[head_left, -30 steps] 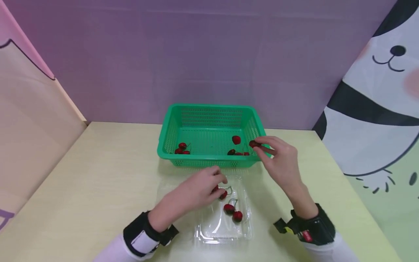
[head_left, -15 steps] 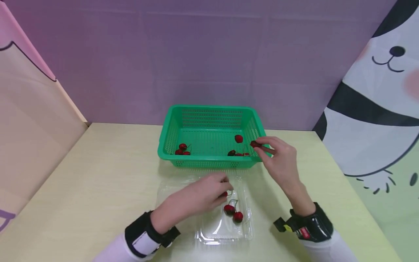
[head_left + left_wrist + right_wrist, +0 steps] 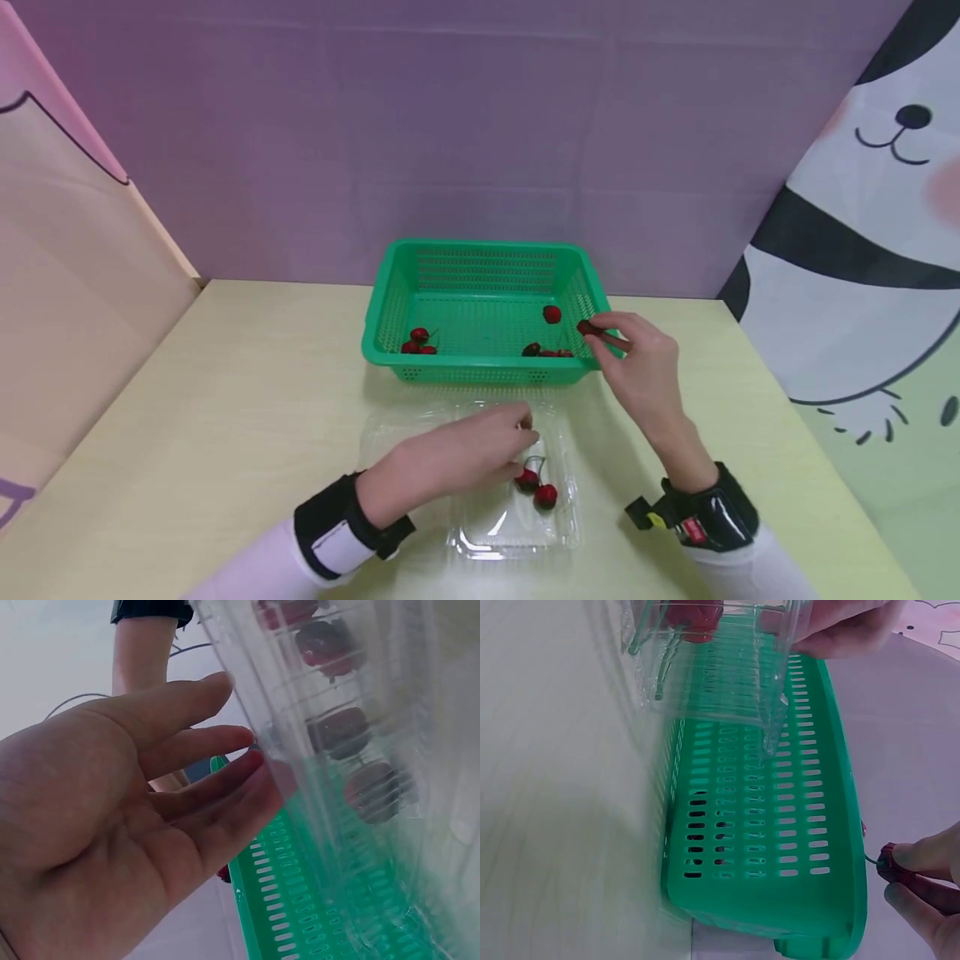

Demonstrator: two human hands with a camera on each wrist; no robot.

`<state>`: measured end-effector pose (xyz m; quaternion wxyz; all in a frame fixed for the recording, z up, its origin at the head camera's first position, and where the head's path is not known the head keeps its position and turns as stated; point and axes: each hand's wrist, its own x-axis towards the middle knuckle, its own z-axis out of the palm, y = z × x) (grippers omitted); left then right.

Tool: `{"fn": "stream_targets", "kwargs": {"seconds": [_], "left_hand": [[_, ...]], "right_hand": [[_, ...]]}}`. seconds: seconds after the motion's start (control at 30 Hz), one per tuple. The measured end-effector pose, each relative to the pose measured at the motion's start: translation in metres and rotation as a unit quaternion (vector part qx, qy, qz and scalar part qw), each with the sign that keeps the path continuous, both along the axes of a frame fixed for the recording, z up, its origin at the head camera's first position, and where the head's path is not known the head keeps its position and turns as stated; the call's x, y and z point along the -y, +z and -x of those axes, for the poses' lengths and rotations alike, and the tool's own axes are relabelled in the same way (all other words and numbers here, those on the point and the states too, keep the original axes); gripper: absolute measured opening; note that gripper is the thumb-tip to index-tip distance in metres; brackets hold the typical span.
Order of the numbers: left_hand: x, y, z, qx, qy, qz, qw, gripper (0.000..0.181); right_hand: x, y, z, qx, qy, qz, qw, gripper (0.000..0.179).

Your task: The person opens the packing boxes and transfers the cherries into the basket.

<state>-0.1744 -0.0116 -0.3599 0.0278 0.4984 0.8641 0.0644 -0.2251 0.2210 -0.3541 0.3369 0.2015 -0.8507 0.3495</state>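
My right hand (image 3: 641, 358) pinches a dark red cherry (image 3: 587, 327) between thumb and fingers, at the right rim of a green perforated basket (image 3: 480, 361). A stem runs from that cherry (image 3: 889, 862) in the right wrist view. Inside the basket, a single red cherry (image 3: 552, 314) shows near the right side, with several cherries in the front corners. My left hand (image 3: 465, 450) is over a clear plastic clamshell box (image 3: 487, 525); its fingers look loosely bent, with nothing visible between them. Beside its fingertips lies a pair of stemmed cherries (image 3: 545, 497). Other cherries (image 3: 341, 731) show through the plastic.
The pale wooden table (image 3: 285, 383) carries the basket at its back, against a purple backdrop (image 3: 480, 125). The clamshell lies in front of the basket, its other half (image 3: 382, 429) to the left. A panda-print panel (image 3: 862, 250) stands at the right.
My left hand has moved right and slightly nearer, covering cherries that showed earlier. My right hand keeps its pinch on the cherry, which shifts slightly right. The single cherry in the basket also shifts right.
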Motion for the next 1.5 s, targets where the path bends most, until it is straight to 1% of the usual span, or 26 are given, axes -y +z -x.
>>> {"fn": "stream_targets", "kwargs": {"seconds": [0.17,0.27,0.5,0.73,0.83,1.0,1.13,1.3,1.5], "left_hand": [[-0.003,-0.002,-0.002,-0.006,0.010,0.032,0.9994,0.026],[-0.005,-0.004,-0.004,-0.008,0.015,0.043,0.9989,0.025],[-0.008,-0.008,-0.008,0.004,0.022,0.048,0.9986,0.028],[-0.009,-0.009,-0.010,0.015,0.026,0.069,0.9972,0.030],[-0.010,-0.010,-0.011,0.014,0.024,0.077,0.9966,0.030],[-0.012,-0.011,-0.012,0.011,0.022,0.091,0.9955,0.024],[-0.012,-0.011,-0.014,0.002,0.018,0.097,0.9951,0.017],[-0.011,-0.011,-0.015,-0.021,0.009,0.099,0.9948,0.017],[-0.010,-0.013,-0.014,-0.038,0.009,0.098,0.9945,0.015]], "right_hand": [[-0.002,-0.002,0.001,-0.009,-0.012,0.003,0.9999,0.021],[-0.002,-0.003,0.002,-0.010,-0.015,-0.002,0.9998,0.021],[-0.002,-0.006,0.002,-0.005,-0.008,-0.012,0.9999,0.023],[-0.002,-0.007,0.001,-0.002,-0.006,-0.024,0.9997,0.023],[-0.003,-0.008,0.001,0.002,-0.008,-0.028,0.9996,0.022],[-0.004,-0.009,0.002,0.003,-0.013,-0.031,0.9994,0.017],[-0.004,-0.009,0.002,-0.005,-0.019,-0.038,0.9991,0.013],[-0.004,-0.008,0.002,-0.010,-0.018,-0.039,0.9990,0.009],[-0.004,-0.009,0.003,-0.011,-0.012,-0.036,0.9992,0.009]]}}
